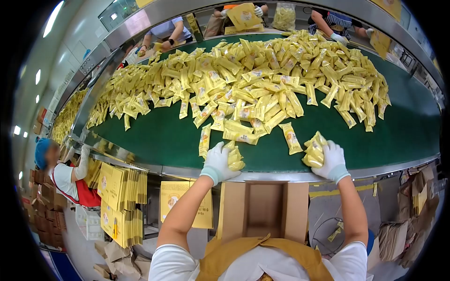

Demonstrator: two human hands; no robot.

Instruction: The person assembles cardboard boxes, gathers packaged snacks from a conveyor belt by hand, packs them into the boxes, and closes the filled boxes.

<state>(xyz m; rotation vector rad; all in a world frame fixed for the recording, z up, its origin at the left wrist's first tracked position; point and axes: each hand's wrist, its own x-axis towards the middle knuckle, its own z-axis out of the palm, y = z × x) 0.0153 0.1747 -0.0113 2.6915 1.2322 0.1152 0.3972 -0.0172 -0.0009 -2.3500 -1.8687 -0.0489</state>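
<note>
I see left grip (219, 164) curled round packets (236, 157), right grip (333, 161) round a second bunch (314, 150). Beyond both: heap (262, 79) on belt (403, 136). Below, between: open box (234, 206).

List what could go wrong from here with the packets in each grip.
1. The left grip and right grip each hold a bunch of yellow packets; an outer one might slip out.
2. A loose packet lies between the two grips and could get knocked.
3. The open box sits below the metal edge; packets let go too far to either side would probably miss its opening.
</note>
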